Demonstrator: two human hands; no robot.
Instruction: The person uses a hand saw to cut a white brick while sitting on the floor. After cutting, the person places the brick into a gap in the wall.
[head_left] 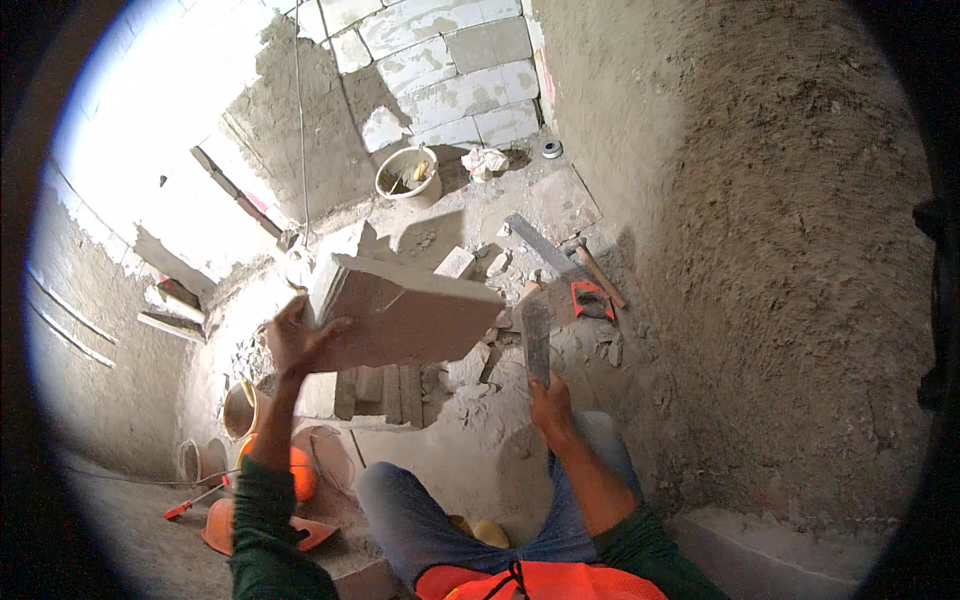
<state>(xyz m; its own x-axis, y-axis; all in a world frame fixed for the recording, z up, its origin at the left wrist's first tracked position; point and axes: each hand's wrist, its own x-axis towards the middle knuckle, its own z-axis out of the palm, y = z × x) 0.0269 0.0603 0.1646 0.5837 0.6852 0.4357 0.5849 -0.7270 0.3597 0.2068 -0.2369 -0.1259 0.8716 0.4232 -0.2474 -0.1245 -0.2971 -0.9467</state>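
Observation:
My left hand (300,338) grips the left end of a broken pale masonry block (410,315), raised and tilted over the rubble. Its thumb lies along the block's near face. On the right, my right hand (551,402) is wrapped round the lower end of a flat grey blade-like tool (536,335), which points away from me, apart from the block. Just beyond that tool lies a handsaw (545,245) with an orange-and-black handle, and beside it a hammer (602,278) with a wooden handle.
Block pieces (456,263) and rubble cover the floor ahead. A white bucket (408,177) stands near the far block wall (460,90). Orange hard hats (222,525) and a red-handled tool (195,498) lie at lower left. A rough plaster wall (790,250) rises close on my right.

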